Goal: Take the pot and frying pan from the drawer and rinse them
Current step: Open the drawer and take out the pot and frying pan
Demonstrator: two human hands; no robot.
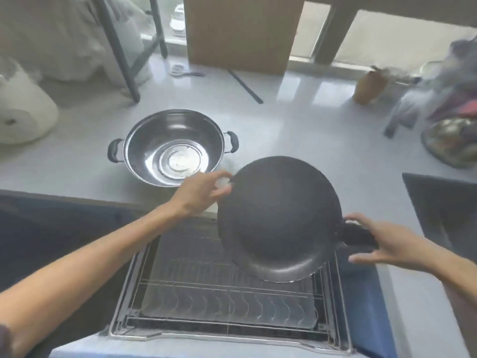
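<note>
A black frying pan [278,215] hangs tilted above the open wire-rack drawer [206,301], its inside facing me. My right hand [384,244] grips its dark handle at the right. My left hand [204,192] touches the pan's far left rim with its fingertips. A shiny steel pot [173,147] with two black side handles stands upright on the grey countertop [296,130] behind the drawer, left of the pan.
A dark sink basin [444,208] lies at the right edge. A white paper roll [23,109] sits far left, a cardboard box [242,32] at the back, and a brown jar [370,86] plus cluttered items at the far right.
</note>
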